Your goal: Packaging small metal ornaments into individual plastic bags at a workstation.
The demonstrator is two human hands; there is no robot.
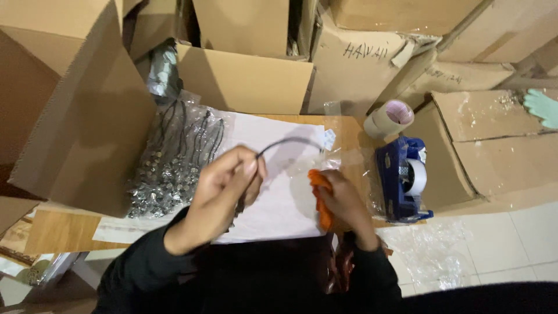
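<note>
A heap of bagged dark cord necklaces (174, 168) lies left on the wooden worktop (349, 131), a white paper sheet (279, 197) at centre, the blue tape dispenser (401, 180) right, brown cardboard boxes (244, 81) behind.

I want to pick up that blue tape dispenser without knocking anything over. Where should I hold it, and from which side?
Take the blue tape dispenser across its two flat side walls, coming down from above. Its body is long and narrow, so a hand probably spans it there. Avoid the end toward the loose tape roll, which sits close, and the clear plastic film at its left.
</note>
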